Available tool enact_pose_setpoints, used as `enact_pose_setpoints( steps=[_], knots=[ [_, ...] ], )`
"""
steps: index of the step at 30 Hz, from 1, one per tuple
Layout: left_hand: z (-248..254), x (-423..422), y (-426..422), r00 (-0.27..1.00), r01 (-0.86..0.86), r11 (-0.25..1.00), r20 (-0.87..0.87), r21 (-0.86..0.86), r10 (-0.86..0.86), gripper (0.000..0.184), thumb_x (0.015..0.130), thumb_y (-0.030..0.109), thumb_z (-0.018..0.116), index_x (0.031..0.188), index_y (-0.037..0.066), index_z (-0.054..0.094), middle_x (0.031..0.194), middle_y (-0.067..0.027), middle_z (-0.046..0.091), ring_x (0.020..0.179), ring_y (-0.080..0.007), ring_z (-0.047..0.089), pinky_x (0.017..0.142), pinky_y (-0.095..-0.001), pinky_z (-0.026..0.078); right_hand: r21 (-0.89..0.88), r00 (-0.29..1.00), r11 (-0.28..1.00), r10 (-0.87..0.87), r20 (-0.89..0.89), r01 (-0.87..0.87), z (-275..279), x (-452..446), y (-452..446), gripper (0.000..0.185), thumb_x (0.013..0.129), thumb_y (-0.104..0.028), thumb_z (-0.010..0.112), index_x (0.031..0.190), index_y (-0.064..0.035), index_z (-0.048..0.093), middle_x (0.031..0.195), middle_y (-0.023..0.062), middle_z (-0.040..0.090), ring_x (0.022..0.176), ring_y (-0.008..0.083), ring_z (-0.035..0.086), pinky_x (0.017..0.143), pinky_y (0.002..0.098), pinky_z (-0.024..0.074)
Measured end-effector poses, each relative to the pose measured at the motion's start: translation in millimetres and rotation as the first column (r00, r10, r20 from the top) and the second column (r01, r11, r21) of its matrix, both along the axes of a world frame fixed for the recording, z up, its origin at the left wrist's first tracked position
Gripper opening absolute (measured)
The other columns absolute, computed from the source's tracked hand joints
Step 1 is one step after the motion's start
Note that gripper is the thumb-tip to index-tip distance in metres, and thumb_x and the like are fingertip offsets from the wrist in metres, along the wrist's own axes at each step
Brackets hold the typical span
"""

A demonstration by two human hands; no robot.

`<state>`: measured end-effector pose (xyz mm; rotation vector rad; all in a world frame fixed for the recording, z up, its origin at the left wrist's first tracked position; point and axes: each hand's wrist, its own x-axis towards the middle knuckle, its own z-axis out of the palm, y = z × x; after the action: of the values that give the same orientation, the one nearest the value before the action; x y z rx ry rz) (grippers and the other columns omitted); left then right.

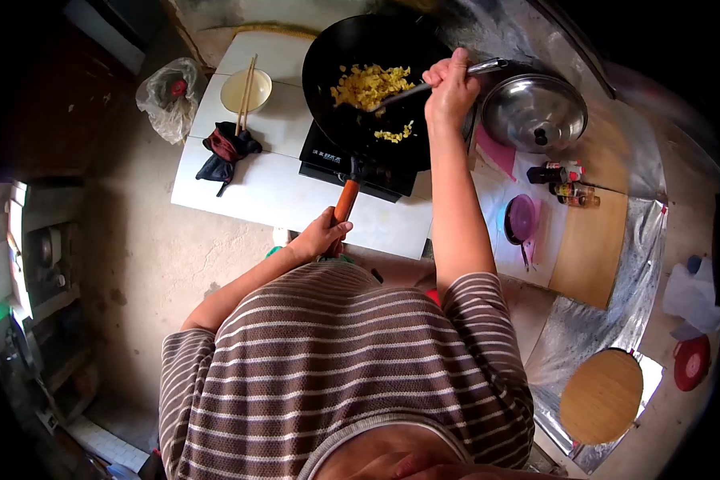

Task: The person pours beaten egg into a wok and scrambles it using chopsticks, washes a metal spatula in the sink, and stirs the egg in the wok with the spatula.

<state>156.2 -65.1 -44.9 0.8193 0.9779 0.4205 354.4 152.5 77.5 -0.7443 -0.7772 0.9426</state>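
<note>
A black wok (328,56) rests on a black induction cooker (316,152). Yellow scrambled egg (372,84) lies in it, with a smaller patch nearer to me. My left hand (322,234) is closed around the wok's orange-brown handle (346,200). Above the wok's right side, my right hand (450,94) is wrapped round the handle of a spatula (404,96). The spatula's dark head reaches down into the wok beside the egg; its edge is hard to make out against the black surface.
Left of the wok, a pale bowl (256,98) with chopsticks (249,84) across it stands by a dark cloth (222,156). To the right are a steel lid (534,112), several bottles (576,194) and a purple dish (522,218). A plastic bag (172,104) hangs at the table's left edge.
</note>
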Motion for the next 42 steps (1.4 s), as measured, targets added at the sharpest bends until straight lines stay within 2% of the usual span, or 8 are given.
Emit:
enact_pose_setpoints(
  steps=[6,8,10,15,25,28,32,42],
  knots=[
    [-4,0,0,1.000,0.028,1.000,-0.006,0.007,-0.028,0.035,0.094,0.029,0.056,0.102,0.000,0.038,0.073,-0.0072,0.051,0.053,-0.0155,0.056,0.046,-0.0288,0.048,0.173,0.998,0.983,-0.057,0.000,0.056,-3,6,10,0.038,0.094,-0.022,0.056,0.064,-0.0089,0.039,0.052,-0.0034,0.034,0.045,0.0071,0.031,0.043,0.0256,0.0263],
    [-4,1,1,1.000,0.016,1.000,-0.009,0.007,-0.016,0.034,0.094,0.028,0.056,0.102,0.000,0.038,0.072,-0.0071,0.050,0.052,-0.0154,0.055,0.046,-0.0288,0.047,0.205,0.991,0.977,-0.077,0.107,0.054,-13,0,18,0.035,0.094,-0.020,0.056,0.064,-0.0089,0.040,0.052,-0.0029,0.036,0.044,0.0066,0.032,0.042,0.0253,0.0249],
    [-6,1,-2,1.000,0.008,1.000,-0.010,0.008,-0.008,0.034,0.094,0.028,0.056,0.101,0.000,0.038,0.071,-0.0069,0.050,0.051,-0.0153,0.055,0.045,-0.0289,0.047,0.200,0.992,0.980,-0.032,0.126,0.006,-32,4,26,0.034,0.094,-0.018,0.056,0.064,-0.0093,0.040,0.052,-0.0031,0.036,0.043,0.0060,0.032,0.041,0.0250,0.0242],
    [-8,2,-1,1.000,0.011,0.999,0.002,0.033,-0.011,0.032,0.094,0.027,0.056,0.102,0.000,0.038,0.070,-0.0057,0.049,0.051,-0.0152,0.054,0.046,-0.0294,0.046,0.133,0.965,0.987,0.049,0.257,-0.086,3,4,8,0.043,0.093,-0.016,0.051,0.056,-0.0110,0.031,0.049,-0.0019,0.030,0.040,0.0083,0.026,0.040,0.0261,0.0202],
    [-9,2,-2,0.999,-0.016,1.000,0.041,-0.027,0.017,0.032,0.094,0.026,0.056,0.103,0.000,0.038,0.069,-0.0052,0.050,0.052,-0.0150,0.054,0.047,-0.0289,0.047,0.004,0.958,0.995,0.090,0.273,-0.095,-4,19,9,0.040,0.093,-0.014,0.050,0.058,-0.0111,0.032,0.048,-0.0036,0.028,0.040,0.0064,0.023,0.038,0.0249,0.0182],
    [-5,3,-1,0.999,-0.023,0.999,0.024,-0.047,0.024,0.033,0.094,0.026,0.056,0.105,0.000,0.038,0.068,-0.0053,0.051,0.052,-0.0149,0.055,0.047,-0.0287,0.047,0.034,0.961,0.994,0.091,0.260,-0.103,0,19,19,0.040,0.093,-0.014,0.051,0.058,-0.0109,0.032,0.049,-0.0032,0.028,0.040,0.0070,0.024,0.039,0.0252,0.0188],
    [-6,5,-4,0.999,-0.011,1.000,-0.047,0.008,0.011,0.035,0.093,0.025,0.057,0.109,0.000,0.038,0.067,-0.0061,0.053,0.052,-0.0149,0.055,0.047,-0.0288,0.046,0.257,0.978,0.964,0.021,0.207,-0.075,-13,14,37,0.041,0.093,-0.014,0.051,0.057,-0.0104,0.032,0.049,-0.0027,0.028,0.040,0.0084,0.025,0.040,0.0261,0.0206],
    [-9,7,2,0.981,0.037,0.983,-0.193,0.179,-0.001,0.043,0.091,0.024,0.059,0.118,-0.002,0.039,0.073,-0.0096,0.059,0.059,-0.0152,0.060,0.055,-0.0292,0.049,0.068,0.980,0.994,0.075,0.186,-0.089,-17,20,20,0.041,0.093,-0.016,0.051,0.058,-0.0104,0.033,0.049,-0.0024,0.030,0.041,0.0079,0.027,0.041,0.0256,0.0210]
  ],
)
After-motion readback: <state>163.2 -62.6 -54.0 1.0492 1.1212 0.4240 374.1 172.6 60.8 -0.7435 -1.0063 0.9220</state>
